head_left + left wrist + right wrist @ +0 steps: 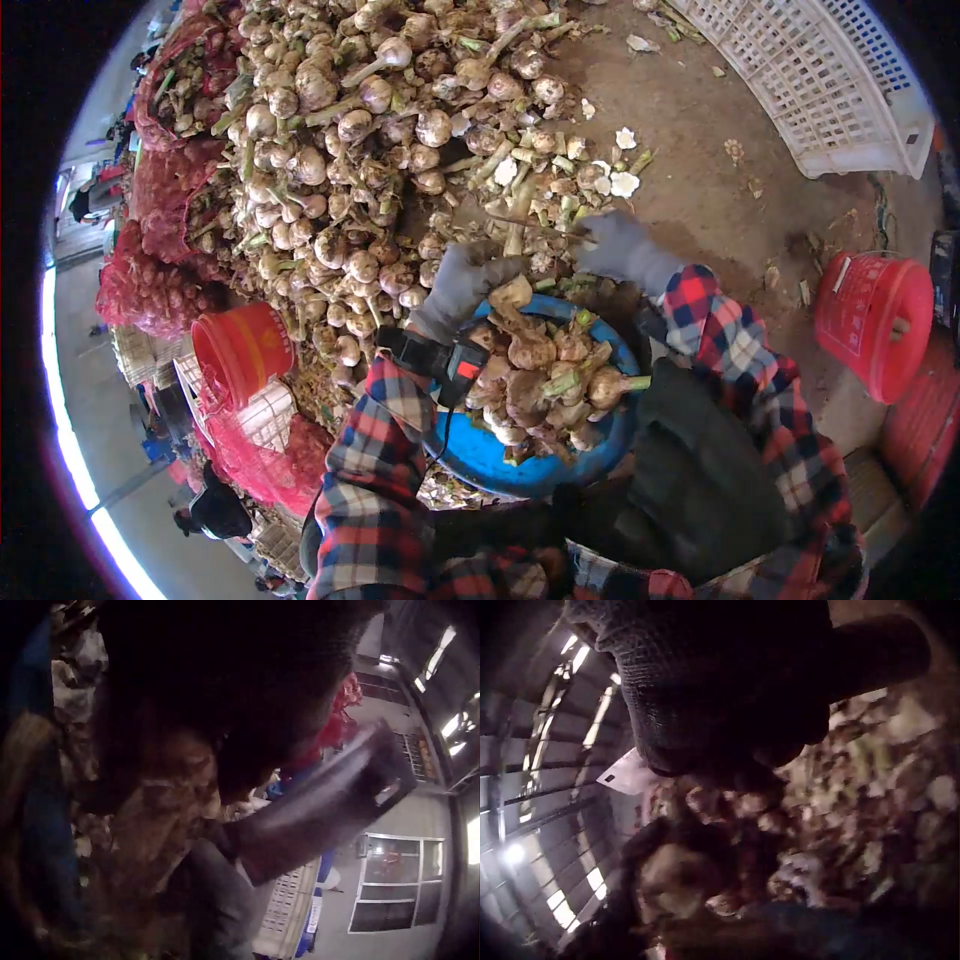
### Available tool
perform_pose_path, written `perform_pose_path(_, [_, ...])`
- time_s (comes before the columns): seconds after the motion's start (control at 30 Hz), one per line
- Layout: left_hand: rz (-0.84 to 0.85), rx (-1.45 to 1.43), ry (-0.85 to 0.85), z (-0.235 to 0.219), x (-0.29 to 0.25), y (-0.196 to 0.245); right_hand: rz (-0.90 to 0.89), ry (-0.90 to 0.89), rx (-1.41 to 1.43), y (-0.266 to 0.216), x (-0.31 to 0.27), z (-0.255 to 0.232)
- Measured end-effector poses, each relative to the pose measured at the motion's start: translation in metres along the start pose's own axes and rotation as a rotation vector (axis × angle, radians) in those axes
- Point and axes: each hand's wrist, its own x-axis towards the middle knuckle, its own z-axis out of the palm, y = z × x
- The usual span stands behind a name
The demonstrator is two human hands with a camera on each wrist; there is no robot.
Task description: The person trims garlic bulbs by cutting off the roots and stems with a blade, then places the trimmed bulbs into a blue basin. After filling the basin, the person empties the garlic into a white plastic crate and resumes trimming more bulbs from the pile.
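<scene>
My left hand (462, 285), in a grey glove, grips a garlic bulb (676, 877) above the near-left rim of a blue basin (465, 455). Part of that bulb is hidden by the glove. Gloved as well, my right hand (622, 248) holds a cleaver by its handle (885, 656), just beyond the basin. The broad cleaver blade (315, 806) has a slot near its end in the left wrist view; from the head it shows edge-on as a thin line pointing left, beyond the left hand. Several garlic bulbs with short stems (530, 350) fill much of the basin.
A large heap of garlic (330, 180) spreads ahead and left, with cut stems (570, 165) at its right. Red mesh sacks (170, 200) and a red bucket (240, 350) stand left. A white crate (800, 90) and another red bucket (870, 320) are right.
</scene>
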Motion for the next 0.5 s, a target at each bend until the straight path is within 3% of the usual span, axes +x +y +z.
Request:
perform_pose_path(0.03, [0.084, 0.286, -0.052, -0.006, -0.004, 0.002, 0.162, -0.074, -0.098, 0.026, 0.003, 0.006])
perform_pose_path(0.07, [0.086, 0.288, -0.046, -0.007, -0.003, -0.004, 0.324, -0.148, -0.193, 0.049, 0.004, 0.012])
perform_pose_path(0.1, [0.057, -0.207, -0.054, -0.007, 0.001, -0.016, 0.324, -0.148, -0.187, 0.068, 0.0, 0.019])
perform_pose_path(0.17, [-0.014, -1.082, -0.11, 0.0, 0.001, -0.013, 0.512, 0.123, -0.015, 0.093, -0.011, 0.035])
perform_pose_path(0.2, [0.256, -0.325, 0.345, 0.001, 0.012, -0.041, 0.523, 0.118, -0.011, 0.087, -0.016, 0.037])
perform_pose_path(0.27, [0.191, -1.179, 0.01, 0.008, 0.018, -0.044, 0.344, 0.096, -0.046, 0.054, -0.012, 0.024])
perform_pose_path(0.3, [0.189, -1.18, 0.007, 0.011, 0.019, -0.049, 0.261, 0.052, -0.06, 0.02, -0.023, 0.005])
perform_pose_path(0.37, [0.379, -0.065, 0.357, 0.017, 0.023, -0.067, -0.139, 0.235, -0.081, 0.012, -0.02, 0.02])
perform_pose_path(0.4, [0.379, -0.063, 0.355, 0.019, 0.033, -0.098, -0.138, 0.237, -0.079, 0.002, -0.019, 0.019])
perform_pose_path(0.47, [0.534, 1.157, 0.424, 0.021, 0.055, -0.172, -0.27, 0.252, -0.135, -0.02, -0.019, 0.01])
perform_pose_path(0.5, [0.533, 1.158, 0.422, 0.023, 0.051, -0.165, -0.261, 0.224, -0.145, -0.025, -0.016, 0.009])
